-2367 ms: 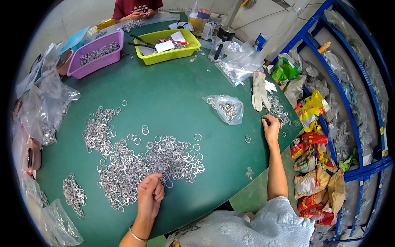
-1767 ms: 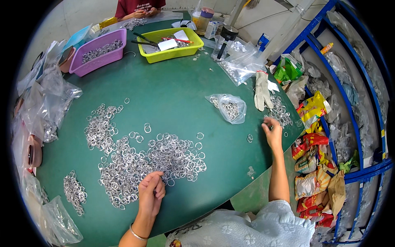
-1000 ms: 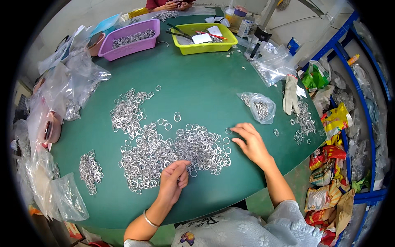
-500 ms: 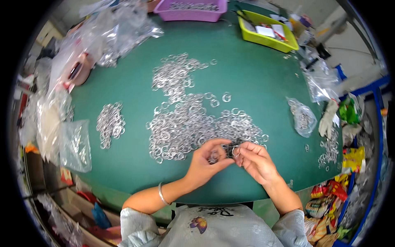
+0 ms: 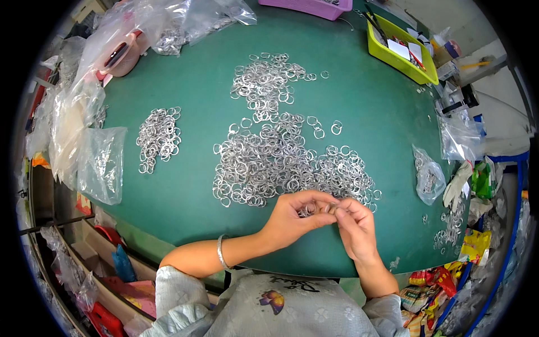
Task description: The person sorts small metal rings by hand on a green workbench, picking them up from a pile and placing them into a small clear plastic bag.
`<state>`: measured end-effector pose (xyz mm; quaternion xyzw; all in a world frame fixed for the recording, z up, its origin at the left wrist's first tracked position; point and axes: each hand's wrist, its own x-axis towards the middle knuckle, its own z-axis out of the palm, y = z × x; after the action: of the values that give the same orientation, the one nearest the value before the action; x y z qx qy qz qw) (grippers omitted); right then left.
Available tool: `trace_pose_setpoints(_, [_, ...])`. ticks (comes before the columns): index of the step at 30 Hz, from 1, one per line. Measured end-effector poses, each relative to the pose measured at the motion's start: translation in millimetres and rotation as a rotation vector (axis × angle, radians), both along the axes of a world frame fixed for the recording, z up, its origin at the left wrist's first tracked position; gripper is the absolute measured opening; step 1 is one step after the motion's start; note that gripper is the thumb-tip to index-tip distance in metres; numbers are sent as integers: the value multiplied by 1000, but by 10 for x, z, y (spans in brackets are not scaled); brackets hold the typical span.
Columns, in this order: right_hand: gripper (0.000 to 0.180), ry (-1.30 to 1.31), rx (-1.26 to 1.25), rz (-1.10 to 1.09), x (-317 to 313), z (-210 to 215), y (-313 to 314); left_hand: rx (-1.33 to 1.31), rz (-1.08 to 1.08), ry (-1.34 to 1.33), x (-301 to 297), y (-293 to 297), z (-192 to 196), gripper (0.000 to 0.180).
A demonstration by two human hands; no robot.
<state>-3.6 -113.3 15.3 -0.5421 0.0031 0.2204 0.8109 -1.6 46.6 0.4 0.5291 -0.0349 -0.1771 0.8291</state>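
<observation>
My left hand [image 5: 292,222] is curled round several silver split rings [image 5: 307,210], which show inside its fingers. My right hand [image 5: 357,227] meets it fingertip to fingertip, pinching at what seems to be a ring; the fingers mostly cover it. Just beyond both hands spreads a wide heap of loose metal rings [image 5: 258,163] on the green table [image 5: 202,73]. A further heap of rings [image 5: 264,84] adjoins it at the far side, and a smaller pile [image 5: 159,137] lies apart on the left. A few linked rings [image 5: 336,127] lie beside the heaps.
Clear plastic bags [image 5: 101,163] crowd the left edge near a pink container [image 5: 122,56]. A purple tray [image 5: 314,7] and a yellow-green basket [image 5: 393,56] with tools stand at the back. On the right are a small bag of rings [image 5: 429,180], a glove [image 5: 457,185] and scattered small rings [image 5: 449,227].
The view has shifted, so the table things appear displaced. My hands have come closer together, and the ring that showed at my right fingertips is now mostly covered.
</observation>
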Motion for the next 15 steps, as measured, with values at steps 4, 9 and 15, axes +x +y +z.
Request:
trace_pose_setpoints(4, [6, -267, -472, -2, 138, 47, -231, -367, -123, 309, 39, 98, -36, 25])
trace_pose_setpoints(9, [18, -512, -1235, -204, 427, 55, -675, -379, -166, 519, 93, 61, -4, 43])
trace_pose_setpoints(15, [31, -779, -1283, -70, 481, -30, -522, -394, -216, 563, 100, 63, -76, 38])
